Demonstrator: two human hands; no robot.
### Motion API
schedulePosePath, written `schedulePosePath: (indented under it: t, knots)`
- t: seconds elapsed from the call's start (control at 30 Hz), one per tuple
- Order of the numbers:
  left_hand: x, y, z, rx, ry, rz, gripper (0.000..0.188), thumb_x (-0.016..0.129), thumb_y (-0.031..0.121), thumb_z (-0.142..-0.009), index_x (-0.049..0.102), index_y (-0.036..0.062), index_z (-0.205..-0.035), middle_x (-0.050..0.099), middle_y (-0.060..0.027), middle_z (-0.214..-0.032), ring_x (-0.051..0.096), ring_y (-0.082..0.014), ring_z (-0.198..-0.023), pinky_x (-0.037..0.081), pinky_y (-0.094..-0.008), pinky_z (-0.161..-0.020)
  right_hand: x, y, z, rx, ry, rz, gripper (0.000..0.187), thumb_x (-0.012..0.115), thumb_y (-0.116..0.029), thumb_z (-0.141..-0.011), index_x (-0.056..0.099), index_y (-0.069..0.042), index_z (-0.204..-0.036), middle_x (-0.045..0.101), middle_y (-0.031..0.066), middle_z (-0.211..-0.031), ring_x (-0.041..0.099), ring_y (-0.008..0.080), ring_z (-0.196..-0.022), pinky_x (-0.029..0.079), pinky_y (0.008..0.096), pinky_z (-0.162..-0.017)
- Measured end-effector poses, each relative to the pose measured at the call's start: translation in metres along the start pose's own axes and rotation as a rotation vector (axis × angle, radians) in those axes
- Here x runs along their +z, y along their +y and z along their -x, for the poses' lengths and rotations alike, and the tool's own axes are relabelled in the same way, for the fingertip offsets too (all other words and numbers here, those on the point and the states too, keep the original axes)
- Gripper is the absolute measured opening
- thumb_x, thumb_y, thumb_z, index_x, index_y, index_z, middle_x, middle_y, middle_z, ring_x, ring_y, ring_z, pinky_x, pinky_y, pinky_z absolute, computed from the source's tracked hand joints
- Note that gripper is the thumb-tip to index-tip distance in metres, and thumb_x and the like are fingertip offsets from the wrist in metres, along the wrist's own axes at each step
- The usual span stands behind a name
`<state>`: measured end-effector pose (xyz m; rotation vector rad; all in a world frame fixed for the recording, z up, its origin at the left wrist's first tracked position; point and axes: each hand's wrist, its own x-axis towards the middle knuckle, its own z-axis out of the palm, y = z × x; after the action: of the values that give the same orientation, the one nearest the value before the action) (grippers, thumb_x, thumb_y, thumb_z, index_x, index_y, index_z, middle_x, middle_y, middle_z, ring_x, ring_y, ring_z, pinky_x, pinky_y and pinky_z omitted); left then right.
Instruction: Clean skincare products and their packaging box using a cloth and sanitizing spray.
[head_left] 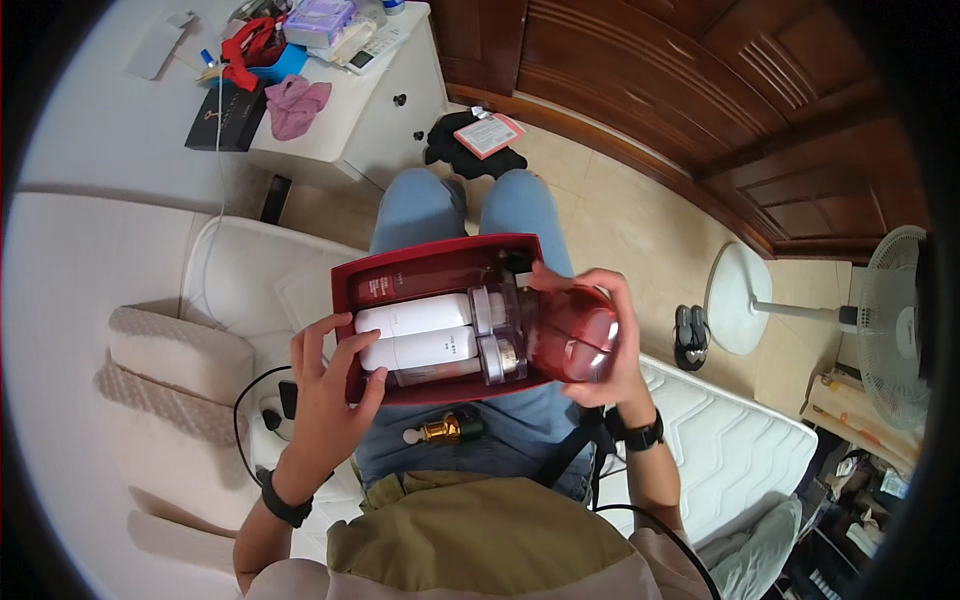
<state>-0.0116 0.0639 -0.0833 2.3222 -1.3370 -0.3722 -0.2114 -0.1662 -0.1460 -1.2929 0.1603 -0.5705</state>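
Note:
A dark red open box lies across my thighs. Inside it two white bottles lie side by side, with clear, silver-ringed jars or caps at their right ends. My left hand grips the box's left end, its fingertips over the rim against the white bottles. At the right end my right hand is wrapped round a glossy, rounded red bottle. How far that bottle sits inside the box is hidden. A small dark green bottle with a gold neck lies on my lap below the box.
I sit on a white mattress; beige cushions lie at left. Ahead stands a white drawer cabinet with clutter on top. A black cloth and a pink-edged booklet lie on the floor. At right are sandals and a standing fan.

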Motion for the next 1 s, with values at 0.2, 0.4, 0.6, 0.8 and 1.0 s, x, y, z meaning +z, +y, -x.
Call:
schedulePosePath:
  t: [0.2, 0.4, 0.6, 0.8, 1.0]
  knots:
    - [0.012, -0.006, 0.015, 0.01, -0.012, -0.041, 0.039, 0.063, 0.007, -0.081, 0.059, 0.0083, -0.119, 0.037, -0.0159, -0.143, 0.035, -0.0435, -0.126, 0.031, -0.0525, -0.105, -0.003, -0.002, -0.035, -0.005, -0.247, 0.457, 0.083, 0.088, -0.017, -0.056, 0.046, -0.008, -0.126, 0.062, 0.0169, -0.127, 0.033, 0.0347, -0.142, 0.029, 0.0471, -0.114]
    - [0.018, -0.013, 0.017, -0.002, -0.016, -0.036, 0.042, 0.059, 0.007, -0.082, 0.056, 0.0075, -0.124, 0.033, -0.0167, -0.146, 0.031, -0.0457, -0.129, 0.028, -0.0542, -0.108, -0.01, -0.006, -0.047, -0.038, -0.303, 0.636, 0.079, 0.086, -0.02, -0.054, 0.054, -0.006, -0.125, 0.063, 0.0137, -0.126, 0.035, 0.033, -0.14, 0.034, 0.0467, -0.112]
    - [0.025, -0.02, 0.023, 0.009, 0.076, 0.174, 0.058, 0.057, 0.009, -0.084, 0.038, 0.0046, -0.138, 0.027, -0.025, -0.149, 0.024, -0.0473, -0.137, 0.024, -0.0556, -0.111, -0.005, -0.006, -0.044, -0.046, -0.236, 0.633, 0.08, 0.086, -0.023, -0.052, 0.056, -0.005, -0.124, 0.065, 0.0126, -0.122, 0.042, 0.0328, -0.135, 0.035, 0.0483, -0.111]
    - [0.04, -0.088, 0.033, 0.155, 0.191, 0.236, 0.06, 0.039, 0.041, -0.099, 0.028, 0.0013, -0.143, 0.025, -0.0279, -0.152, 0.022, -0.0468, -0.141, 0.019, -0.0549, -0.114, 0.045, -0.059, -0.069, 0.095, -0.429, 0.881, 0.071, 0.079, -0.004, -0.063, 0.051, -0.009, -0.128, 0.043, 0.0127, -0.124, 0.055, 0.0351, -0.11, 0.052, 0.0397, -0.089]
    - [0.038, -0.126, 0.023, -0.089, 0.065, 0.053, 0.054, 0.042, 0.03, -0.099, 0.031, 0.0004, -0.143, 0.027, -0.0241, -0.152, 0.023, -0.0437, -0.142, 0.018, -0.0507, -0.115, 0.096, -0.044, -0.096, 0.018, -1.016, 0.978, 0.071, 0.074, 0.003, -0.066, 0.043, -0.005, -0.129, 0.046, 0.0119, -0.128, 0.051, 0.0334, -0.111, 0.044, 0.0393, -0.097]
